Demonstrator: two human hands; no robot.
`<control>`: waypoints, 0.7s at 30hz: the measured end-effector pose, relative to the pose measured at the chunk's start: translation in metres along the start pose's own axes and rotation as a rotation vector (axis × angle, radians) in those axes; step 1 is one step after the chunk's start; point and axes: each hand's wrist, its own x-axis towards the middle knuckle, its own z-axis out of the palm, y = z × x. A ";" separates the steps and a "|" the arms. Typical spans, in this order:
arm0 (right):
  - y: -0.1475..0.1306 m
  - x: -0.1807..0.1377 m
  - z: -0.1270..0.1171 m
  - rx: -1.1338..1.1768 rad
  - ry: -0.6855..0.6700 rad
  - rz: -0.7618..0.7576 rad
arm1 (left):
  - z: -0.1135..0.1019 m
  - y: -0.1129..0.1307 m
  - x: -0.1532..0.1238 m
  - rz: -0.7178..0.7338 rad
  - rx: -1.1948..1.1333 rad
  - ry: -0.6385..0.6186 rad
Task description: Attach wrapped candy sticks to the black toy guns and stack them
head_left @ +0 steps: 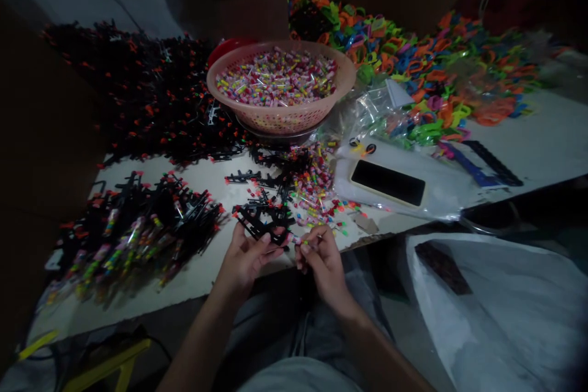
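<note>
My left hand [247, 252] grips a black plastic toy piece [266, 221] at the table's front edge. My right hand [321, 254] is pinched on a small pink candy tube [295, 239] held against that black piece. A scatter of little coloured candy tubes [316, 193] lies just beyond my hands. A pink basket [280, 115] full of the same candy tubes stands further back in the middle.
A heap of black toy pieces [147, 95] covers the back left, and filled ones [138, 229] lie at the left front. Bright plastic parts [413, 55] pile at the back right. A phone [388, 182] rests on a clear bag. A white sack [500, 312] sits below right.
</note>
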 end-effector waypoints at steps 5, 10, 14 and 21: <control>0.003 0.001 0.000 -0.037 -0.031 -0.005 | 0.006 0.003 -0.006 0.130 0.039 0.019; 0.003 0.001 0.003 -0.092 -0.075 0.003 | 0.006 0.001 -0.008 0.204 0.095 0.045; 0.002 0.001 0.004 -0.152 -0.047 -0.032 | 0.006 0.001 -0.010 0.223 0.116 0.036; 0.001 0.000 0.002 -0.096 -0.107 0.013 | 0.008 0.002 -0.011 0.211 0.115 -0.020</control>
